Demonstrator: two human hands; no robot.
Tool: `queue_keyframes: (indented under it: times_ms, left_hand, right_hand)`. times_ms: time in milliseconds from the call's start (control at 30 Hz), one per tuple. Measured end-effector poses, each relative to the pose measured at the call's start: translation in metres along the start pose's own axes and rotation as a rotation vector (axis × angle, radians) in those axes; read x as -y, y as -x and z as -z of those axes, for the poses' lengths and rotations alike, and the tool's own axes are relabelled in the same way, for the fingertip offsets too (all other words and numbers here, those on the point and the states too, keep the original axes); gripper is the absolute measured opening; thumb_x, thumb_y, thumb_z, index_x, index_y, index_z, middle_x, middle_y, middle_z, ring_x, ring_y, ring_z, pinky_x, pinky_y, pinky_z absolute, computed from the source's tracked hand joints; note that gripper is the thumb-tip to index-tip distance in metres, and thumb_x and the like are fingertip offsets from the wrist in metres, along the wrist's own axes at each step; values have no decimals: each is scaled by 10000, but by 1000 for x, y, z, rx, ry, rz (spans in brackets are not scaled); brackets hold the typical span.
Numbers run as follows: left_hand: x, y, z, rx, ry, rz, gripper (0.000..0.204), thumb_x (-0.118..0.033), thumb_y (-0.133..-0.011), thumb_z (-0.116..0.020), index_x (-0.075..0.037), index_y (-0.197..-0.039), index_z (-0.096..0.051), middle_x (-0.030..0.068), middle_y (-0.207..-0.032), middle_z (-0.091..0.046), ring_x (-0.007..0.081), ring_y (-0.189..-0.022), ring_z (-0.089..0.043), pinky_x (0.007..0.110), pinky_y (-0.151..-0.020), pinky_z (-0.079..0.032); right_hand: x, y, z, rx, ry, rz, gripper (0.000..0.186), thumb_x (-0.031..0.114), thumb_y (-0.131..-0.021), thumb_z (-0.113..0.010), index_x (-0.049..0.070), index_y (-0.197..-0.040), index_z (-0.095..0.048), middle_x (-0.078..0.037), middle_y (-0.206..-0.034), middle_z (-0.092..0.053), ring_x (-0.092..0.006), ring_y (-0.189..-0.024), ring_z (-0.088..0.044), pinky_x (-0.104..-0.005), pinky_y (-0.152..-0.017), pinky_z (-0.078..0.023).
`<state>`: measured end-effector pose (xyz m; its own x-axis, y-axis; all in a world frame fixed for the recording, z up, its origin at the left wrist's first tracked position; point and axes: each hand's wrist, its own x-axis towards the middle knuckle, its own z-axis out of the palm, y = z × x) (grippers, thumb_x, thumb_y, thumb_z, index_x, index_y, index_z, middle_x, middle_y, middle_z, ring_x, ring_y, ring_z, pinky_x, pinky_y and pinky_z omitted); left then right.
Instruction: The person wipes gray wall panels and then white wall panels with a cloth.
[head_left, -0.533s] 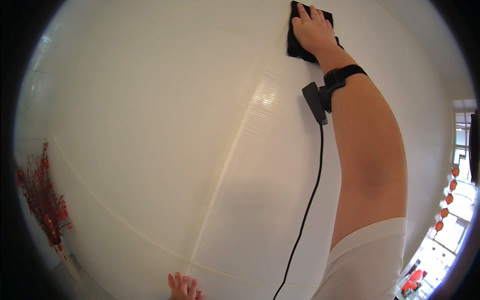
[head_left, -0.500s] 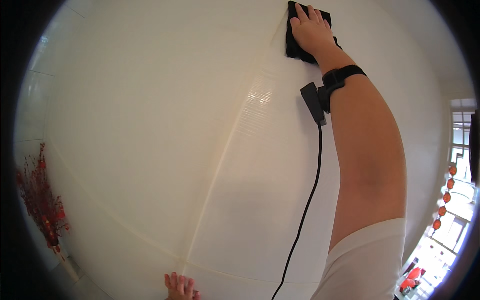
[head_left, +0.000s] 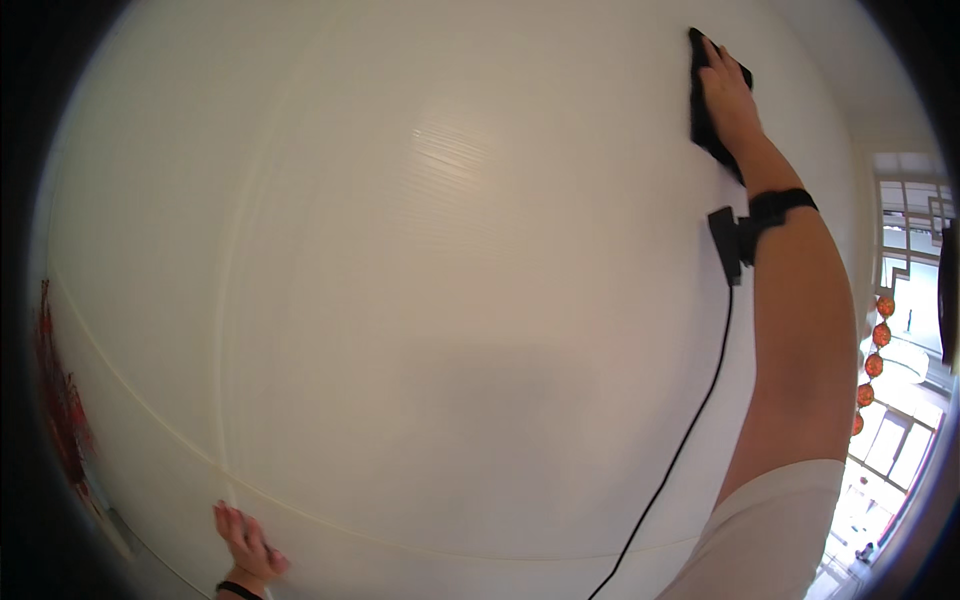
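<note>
High on the right, my right hand [head_left: 732,100] presses a black cloth [head_left: 703,118] against a large white wall-like surface [head_left: 480,290]. Its fingers stretch over the cloth, which spreads out past the hand on the left and below. A black strap with a small dark device [head_left: 728,245] is on my right wrist, and a black cable [head_left: 690,430] runs down from it. At the lower left my left hand [head_left: 248,545] rests at the same surface with its fingers apart, holding nothing. A dark band circles the left wrist.
Faint raised seams [head_left: 222,380] cross the white surface. Red decorative branches [head_left: 62,400] stand at the far left edge. On the right, a bright window [head_left: 905,400] lies beyond a hanging string of orange-red ornaments [head_left: 874,365].
My right hand and the cloth have moved to the right and slightly down in the picture. The left hand shows more fully, further left, and the view has shifted right.
</note>
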<state>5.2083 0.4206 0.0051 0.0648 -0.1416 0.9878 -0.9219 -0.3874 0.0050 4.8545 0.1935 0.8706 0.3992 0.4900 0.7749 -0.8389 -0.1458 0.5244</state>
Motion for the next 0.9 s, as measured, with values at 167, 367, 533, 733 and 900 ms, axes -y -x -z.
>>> queue_keyframes:
  times_ms: [167, 367, 533, 733, 900]
  left_hand:
    - [60, 0, 21, 19, -73, 68, 701, -433, -1077, -235, -9, -1635, -217, 231, -1699, -163, 461, -1548, -201, 585, -1247, -186]
    - [11, -18, 32, 32, -17, 530, 613, -354, -1136, -204, -15, -1647, -176, 170, -1721, -152, 330, -1584, -178, 428, -1274, -181]
    - [52, -8, 34, -234, 651, 982, 658, -454, -1133, -237, -112, -1673, -81, 109, -1743, -76, 303, -1592, -136, 421, -1285, -140]
    - [50, -82, -37, -269, 1020, 1499, 767, -616, -1087, -267, -230, -1678, 35, 91, -1747, -21, 307, -1592, -110, 462, -1284, -133]
    - [81, -73, -33, -59, 837, 1459, 814, -648, -1075, -268, -209, -1673, 67, 86, -1746, -31, 304, -1590, -115, 459, -1284, -125]
  right_hand:
    - [-94, 69, 2, -80, -169, -101, 262, 46, -980, -478, -53, -1158, -643, -173, -1604, -407, -368, -1446, -430, -439, -1161, -434]
    - [-320, 129, -66, 67, -500, -116, 606, 213, -998, -419, 67, -1584, -363, -221, -1647, -315, -386, -1508, -314, -447, -1249, -268]
    - [-494, 280, -75, 226, -791, -296, 622, 293, -1047, -401, 71, -1618, -292, -163, -1709, -180, -315, -1566, -193, -453, -1269, -197]
    - [-580, 393, -67, 182, -670, -291, 611, 189, -1047, -399, 91, -1636, -272, -144, -1686, -264, -293, -1559, -223, -384, -1267, -173]
    - [-520, 407, -118, 165, -644, -433, 656, 65, -993, -446, 102, -1629, -292, -165, -1686, -259, -323, -1561, -233, -398, -1270, -191]
